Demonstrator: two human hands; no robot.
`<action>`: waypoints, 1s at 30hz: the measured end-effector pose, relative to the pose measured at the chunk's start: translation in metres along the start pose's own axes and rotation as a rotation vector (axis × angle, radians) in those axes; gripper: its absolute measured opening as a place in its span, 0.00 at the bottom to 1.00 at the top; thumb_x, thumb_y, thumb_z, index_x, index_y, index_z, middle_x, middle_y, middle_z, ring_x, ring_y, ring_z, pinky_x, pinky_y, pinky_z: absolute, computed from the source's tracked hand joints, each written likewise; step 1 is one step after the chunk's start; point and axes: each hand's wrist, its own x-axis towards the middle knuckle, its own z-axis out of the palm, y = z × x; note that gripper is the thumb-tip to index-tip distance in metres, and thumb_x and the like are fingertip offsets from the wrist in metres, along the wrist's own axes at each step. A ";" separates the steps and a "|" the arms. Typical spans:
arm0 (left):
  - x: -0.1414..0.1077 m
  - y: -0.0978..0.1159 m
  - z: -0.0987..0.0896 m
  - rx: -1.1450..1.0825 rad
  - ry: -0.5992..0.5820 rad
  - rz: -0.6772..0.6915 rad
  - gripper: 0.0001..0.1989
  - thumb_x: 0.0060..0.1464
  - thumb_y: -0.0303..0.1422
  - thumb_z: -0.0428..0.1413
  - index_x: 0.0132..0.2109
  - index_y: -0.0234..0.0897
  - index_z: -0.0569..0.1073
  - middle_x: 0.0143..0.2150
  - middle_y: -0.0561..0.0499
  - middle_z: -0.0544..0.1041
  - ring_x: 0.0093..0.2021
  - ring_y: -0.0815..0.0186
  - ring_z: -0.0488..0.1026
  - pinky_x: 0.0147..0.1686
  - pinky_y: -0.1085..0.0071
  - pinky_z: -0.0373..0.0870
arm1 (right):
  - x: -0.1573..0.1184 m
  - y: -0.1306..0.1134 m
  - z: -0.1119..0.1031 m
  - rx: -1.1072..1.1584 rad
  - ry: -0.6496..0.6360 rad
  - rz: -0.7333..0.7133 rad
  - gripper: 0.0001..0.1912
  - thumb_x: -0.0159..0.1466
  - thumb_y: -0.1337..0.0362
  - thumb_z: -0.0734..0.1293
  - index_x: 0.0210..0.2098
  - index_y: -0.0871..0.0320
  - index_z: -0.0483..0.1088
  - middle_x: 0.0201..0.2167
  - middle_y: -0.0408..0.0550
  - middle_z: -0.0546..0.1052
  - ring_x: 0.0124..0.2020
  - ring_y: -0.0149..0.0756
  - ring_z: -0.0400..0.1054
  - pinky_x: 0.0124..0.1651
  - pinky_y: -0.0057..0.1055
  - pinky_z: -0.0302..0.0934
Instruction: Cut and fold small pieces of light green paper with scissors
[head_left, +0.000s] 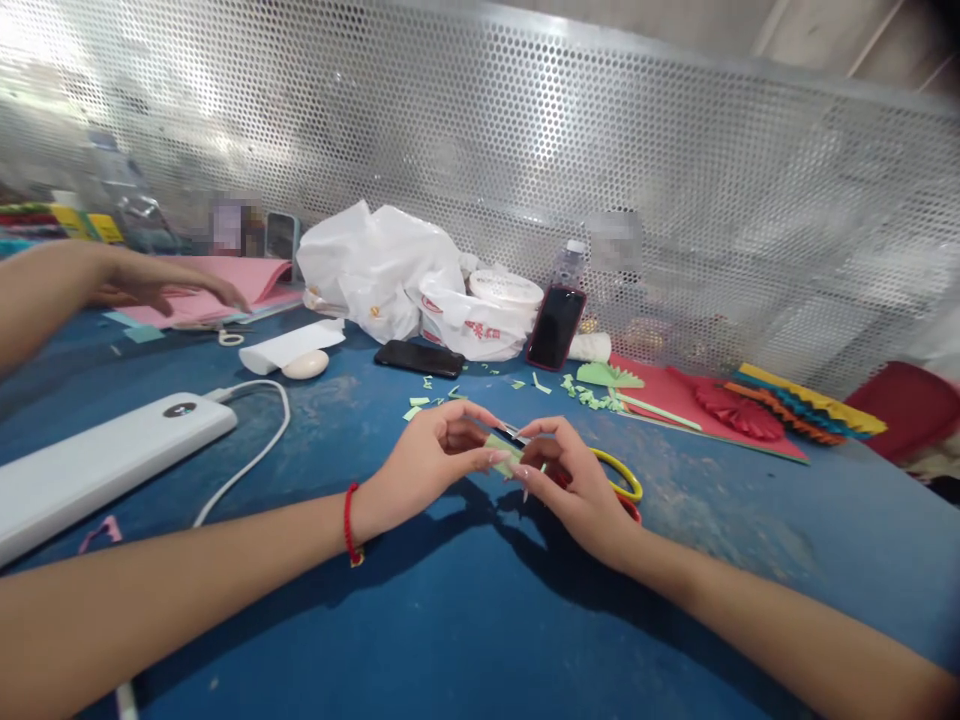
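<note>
A small piece of light green paper (504,456) is held up over the blue table between my two hands. My left hand (427,455), with a red braided bracelet at the wrist, pinches its left side between thumb and fingers. On the other side, my right hand (574,490) has its thumb and fingertips closed at the paper's right edge. Behind my right hand is a pair of scissors (628,478) with yellow and red handles; its blades show partly between my hands. Small green paper scraps (592,398) are scattered just beyond.
Another person's hand (180,285) reaches over pink paper (247,275) at the left. A white power bank (112,460) with a cable lies nearer. A black phone (420,358), white plastic bags (382,265), an upright phone (556,328) and red paper (675,395) line the back by a perforated metal panel.
</note>
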 end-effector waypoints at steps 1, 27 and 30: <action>0.000 0.000 0.000 0.007 0.007 0.008 0.17 0.47 0.33 0.66 0.43 0.33 0.72 0.33 0.51 0.81 0.33 0.66 0.79 0.33 0.73 0.75 | 0.000 -0.001 0.000 -0.020 -0.011 -0.007 0.11 0.66 0.59 0.66 0.45 0.54 0.62 0.29 0.40 0.74 0.27 0.30 0.68 0.28 0.26 0.59; -0.002 0.000 0.003 0.106 -0.086 0.003 0.15 0.48 0.37 0.66 0.38 0.31 0.73 0.32 0.50 0.80 0.31 0.70 0.76 0.33 0.75 0.72 | 0.001 0.002 -0.003 0.070 -0.152 0.037 0.12 0.66 0.57 0.67 0.31 0.58 0.68 0.23 0.41 0.74 0.23 0.28 0.68 0.28 0.24 0.61; -0.001 -0.002 0.002 0.030 -0.170 -0.044 0.14 0.46 0.34 0.67 0.36 0.31 0.73 0.32 0.50 0.80 0.32 0.69 0.77 0.35 0.75 0.72 | 0.001 0.002 -0.004 0.079 -0.121 0.029 0.11 0.66 0.58 0.66 0.31 0.57 0.67 0.23 0.41 0.74 0.24 0.28 0.69 0.29 0.24 0.61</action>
